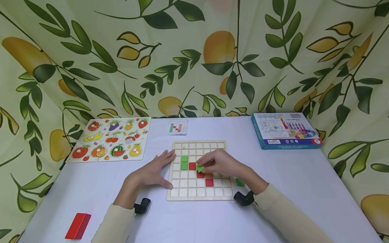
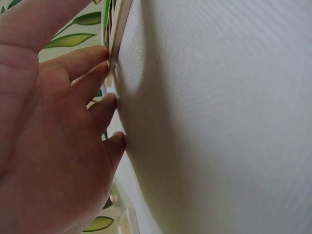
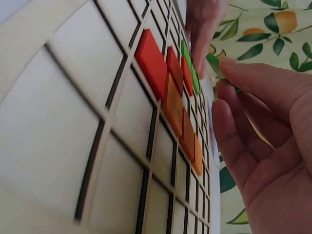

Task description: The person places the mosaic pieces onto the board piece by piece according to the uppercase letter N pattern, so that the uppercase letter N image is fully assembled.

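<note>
A wooden grid board with pale square cells lies flat on the table. Between thumb and fingertips, my right hand pinches a green square tile over the middle of the board; in the right wrist view the tile is held up off the grid. Two green tiles sit in cells at left of centre. Red tiles step down diagonally beside them, with orange tiles along them, partly hidden in the head view. My left hand rests at the board's left edge, fingers spread.
Behind the board lies a small pattern card. A fruit puzzle board is at back left, a blue-edged box at back right. A green piece lies right of the board, and a red block at front left.
</note>
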Available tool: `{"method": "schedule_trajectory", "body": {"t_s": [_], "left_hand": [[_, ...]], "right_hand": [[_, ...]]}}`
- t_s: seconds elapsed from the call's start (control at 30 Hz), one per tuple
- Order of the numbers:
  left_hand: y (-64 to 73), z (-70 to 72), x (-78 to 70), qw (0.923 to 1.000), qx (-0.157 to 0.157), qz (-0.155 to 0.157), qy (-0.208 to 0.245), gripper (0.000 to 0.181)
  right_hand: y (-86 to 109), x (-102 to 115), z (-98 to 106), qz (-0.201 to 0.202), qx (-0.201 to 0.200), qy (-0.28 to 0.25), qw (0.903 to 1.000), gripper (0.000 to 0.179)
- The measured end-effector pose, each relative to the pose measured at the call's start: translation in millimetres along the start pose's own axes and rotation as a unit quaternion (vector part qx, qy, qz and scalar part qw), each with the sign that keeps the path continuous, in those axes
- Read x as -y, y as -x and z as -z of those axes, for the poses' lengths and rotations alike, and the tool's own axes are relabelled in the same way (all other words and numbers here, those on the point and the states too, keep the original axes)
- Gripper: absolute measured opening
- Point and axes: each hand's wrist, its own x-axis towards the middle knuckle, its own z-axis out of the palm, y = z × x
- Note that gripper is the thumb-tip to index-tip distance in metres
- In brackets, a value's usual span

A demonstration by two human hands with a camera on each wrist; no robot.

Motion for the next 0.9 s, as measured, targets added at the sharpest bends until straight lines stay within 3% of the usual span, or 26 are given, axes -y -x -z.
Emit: {"method": "schedule_trajectory", "body": {"t_s": [0.57, 0.9], "left_hand": [[-2.7, -0.9, -1.5, 0.9998, 0.007, -0.017, -0.003, 0.116], [0.7, 0.2, -3.3, 0.9999, 0.007, -0.011, 0.000, 0.116]], "right_hand": [[-16.0, 23.6, -23.2, 0.039, 0.004, 0.007, 0.9992, 0.017], [-22.5, 20.6, -41.2, 0.049, -0.013, 0.029, 0.9983, 0.014]]}}
